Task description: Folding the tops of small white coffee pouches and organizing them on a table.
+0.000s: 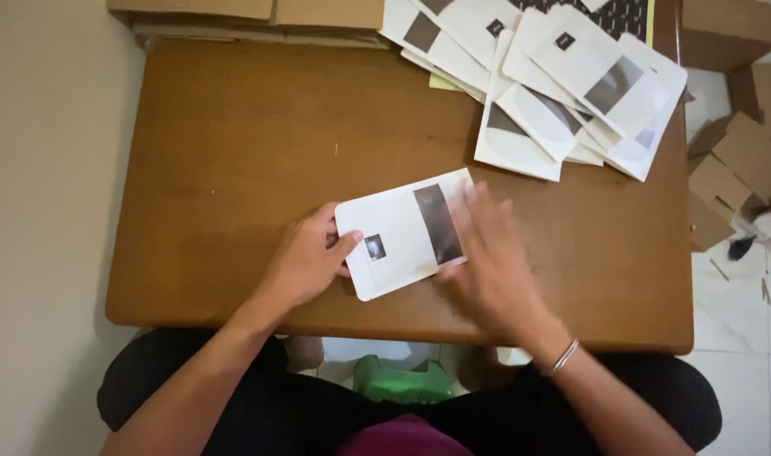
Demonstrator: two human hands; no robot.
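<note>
A white paper envelope (400, 236) with a dark strip and a small dark square lies near the front of the brown wooden table (233, 152). My left hand (305, 262) grips its left edge, thumb on top next to the small square. My right hand (491, 257), fingers spread and blurred by motion, lies flat over the envelope's right edge. A thin bracelet sits on my right wrist.
A fanned pile of similar white envelopes (562, 76) covers the table's far right. Flat cardboard pieces (259, 17) lie along the back edge. More cardboard boxes (740, 143) sit on the tiled floor at right. A green object (402, 380) rests under the table by my lap.
</note>
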